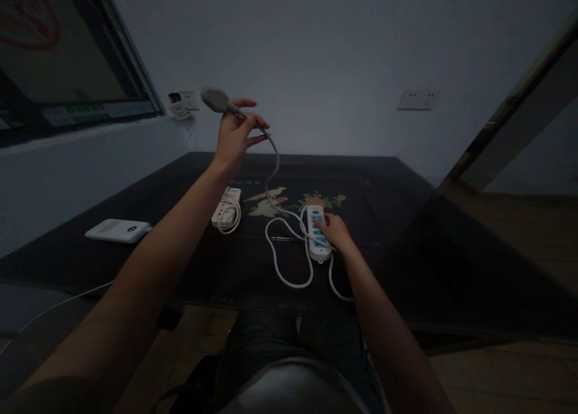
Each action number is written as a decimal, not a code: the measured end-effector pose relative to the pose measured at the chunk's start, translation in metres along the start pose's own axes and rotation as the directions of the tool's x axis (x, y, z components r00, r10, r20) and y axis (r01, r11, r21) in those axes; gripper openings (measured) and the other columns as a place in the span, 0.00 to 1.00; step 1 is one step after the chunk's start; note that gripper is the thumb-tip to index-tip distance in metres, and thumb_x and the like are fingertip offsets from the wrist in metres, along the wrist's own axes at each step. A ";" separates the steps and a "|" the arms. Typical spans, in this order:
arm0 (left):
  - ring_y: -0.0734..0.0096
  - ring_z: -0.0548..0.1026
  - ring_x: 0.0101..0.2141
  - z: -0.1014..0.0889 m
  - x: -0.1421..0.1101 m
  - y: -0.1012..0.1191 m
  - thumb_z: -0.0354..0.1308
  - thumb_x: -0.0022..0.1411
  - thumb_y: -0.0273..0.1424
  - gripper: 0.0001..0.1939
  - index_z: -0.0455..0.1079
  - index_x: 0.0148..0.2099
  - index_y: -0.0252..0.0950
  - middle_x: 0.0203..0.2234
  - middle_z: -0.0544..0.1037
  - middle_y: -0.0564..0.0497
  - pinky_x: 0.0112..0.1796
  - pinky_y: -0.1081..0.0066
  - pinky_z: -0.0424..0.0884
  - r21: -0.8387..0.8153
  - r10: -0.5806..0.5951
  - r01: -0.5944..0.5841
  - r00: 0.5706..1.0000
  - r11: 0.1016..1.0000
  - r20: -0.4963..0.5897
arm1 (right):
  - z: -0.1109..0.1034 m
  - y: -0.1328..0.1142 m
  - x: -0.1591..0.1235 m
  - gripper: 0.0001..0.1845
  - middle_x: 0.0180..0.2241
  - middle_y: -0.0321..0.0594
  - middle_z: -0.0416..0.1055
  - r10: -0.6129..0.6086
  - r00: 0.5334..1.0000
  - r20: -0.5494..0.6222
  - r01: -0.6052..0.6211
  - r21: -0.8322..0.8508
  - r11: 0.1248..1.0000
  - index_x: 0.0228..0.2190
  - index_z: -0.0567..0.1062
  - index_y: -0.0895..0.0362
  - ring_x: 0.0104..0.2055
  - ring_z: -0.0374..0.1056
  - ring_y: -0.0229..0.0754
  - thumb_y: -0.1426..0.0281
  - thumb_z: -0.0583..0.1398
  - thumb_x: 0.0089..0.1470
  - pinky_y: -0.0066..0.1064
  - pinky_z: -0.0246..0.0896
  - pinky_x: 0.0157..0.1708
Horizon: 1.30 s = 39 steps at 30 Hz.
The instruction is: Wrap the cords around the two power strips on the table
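Raised above the far left part of the table, my left hand (237, 130) pinches the cord just behind a plug (215, 98), with some fingers spread. From there the white cord (276, 161) hangs down to the table and lies in loose loops around a white power strip (320, 253) with blue socket faces. My right hand (335, 230) grips the strip's right side, thumb over the sockets. One stretch of cord crosses the strip near its lower end. Left of it lies a second white power strip (220, 216), its cord coiled over it, partly behind my left forearm.
The dark table (383, 197) has a painted bird-and-flower pattern. A white device (118, 230), perhaps a power bank, lies at its left. Wall sockets (418, 99) sit on the back wall, with more sockets (186, 104) in the left corner beside a window (76, 53).
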State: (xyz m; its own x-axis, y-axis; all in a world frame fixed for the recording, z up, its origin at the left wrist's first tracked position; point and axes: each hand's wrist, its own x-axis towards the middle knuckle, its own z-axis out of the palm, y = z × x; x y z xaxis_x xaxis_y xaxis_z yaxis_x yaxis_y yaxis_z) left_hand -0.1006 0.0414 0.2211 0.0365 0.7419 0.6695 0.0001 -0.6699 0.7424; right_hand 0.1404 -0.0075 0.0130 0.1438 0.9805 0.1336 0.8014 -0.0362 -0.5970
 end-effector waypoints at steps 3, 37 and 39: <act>0.67 0.74 0.41 0.006 -0.004 0.006 0.53 0.61 0.31 0.08 0.61 0.44 0.45 0.30 0.75 0.55 0.41 0.62 0.72 -0.028 -0.022 0.023 1.000 0.999 0.008 | -0.004 -0.002 -0.002 0.23 0.39 0.51 0.73 0.004 1.000 -0.031 -0.004 -0.008 1.000 0.47 0.73 0.61 0.40 0.70 0.46 0.59 0.57 0.54 0.31 0.60 0.39; 0.69 0.75 0.35 0.044 -0.127 -0.021 0.51 0.63 0.28 0.09 0.69 0.43 0.35 0.34 0.77 0.49 0.37 0.70 0.69 0.398 -0.095 -0.164 0.826 0.903 0.555 | -0.151 -0.038 -0.043 0.23 0.30 0.33 0.71 -0.102 0.612 -0.784 0.661 0.437 0.610 0.44 0.59 0.49 0.27 0.72 0.39 0.64 0.63 0.50 0.27 0.61 0.20; 0.69 0.74 0.33 0.045 -0.143 -0.039 0.52 0.60 0.27 0.07 0.70 0.41 0.35 0.33 0.77 0.50 0.34 0.70 0.68 0.500 -0.209 -0.163 0.768 0.851 0.606 | -0.153 -0.036 -0.044 0.24 0.29 0.32 0.71 -0.121 0.617 -0.778 0.652 0.418 0.633 0.44 0.58 0.50 0.26 0.71 0.38 0.65 0.64 0.49 0.26 0.59 0.19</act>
State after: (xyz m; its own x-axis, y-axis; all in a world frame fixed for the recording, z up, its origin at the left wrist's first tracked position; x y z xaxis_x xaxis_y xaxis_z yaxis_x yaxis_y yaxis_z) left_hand -0.0612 -0.0400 0.0949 0.6332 0.6933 0.3441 0.4937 -0.7041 0.5103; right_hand 0.1945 -0.0785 0.1495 0.4435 0.4589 0.7698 0.3581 0.6967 -0.6216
